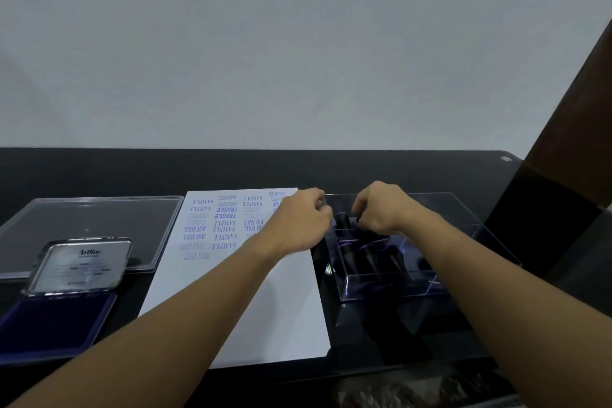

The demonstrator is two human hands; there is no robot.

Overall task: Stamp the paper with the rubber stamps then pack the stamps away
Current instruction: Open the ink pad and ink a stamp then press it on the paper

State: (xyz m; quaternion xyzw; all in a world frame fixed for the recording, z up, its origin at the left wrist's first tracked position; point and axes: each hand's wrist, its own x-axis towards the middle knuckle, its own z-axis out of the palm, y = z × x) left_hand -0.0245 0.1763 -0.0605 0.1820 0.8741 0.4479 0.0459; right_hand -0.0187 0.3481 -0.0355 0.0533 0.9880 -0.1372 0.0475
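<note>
Two bare forearms came in from six o'clock; the left forearm (172,325) crossed above the paper (281,308), and the right forearm (490,268) passed over the clear box (463,228). An open ink pad (56,325) sat at eight o'clock on the black surface (99,169), its lid (82,263) tilted up behind the blue pad; a flat clear cover (92,219) lay just beyond it, towards ten o'clock. The paper lay between cover and box; its far half carried blue prints reading SAMPLE, AIR MAIL, FRAGILE and AMENDED, and its near half was blank. The box stood just beside the paper's right edge, at three o'clock; several dark rubber stamps (367,258) lay in its compartments, and one stamp (341,220) stood in the far-left compartment.

The left hand (298,222) was at the box's left wall, at nine o'clock of it, fingers curled; whether its grip was clamped on the rim could not be told. The right hand (381,205) reached down at eleven o'clock of the box, fingers curled beside that one stamp; its grip was hidden, so whether it was together or apart could not be told.
</note>
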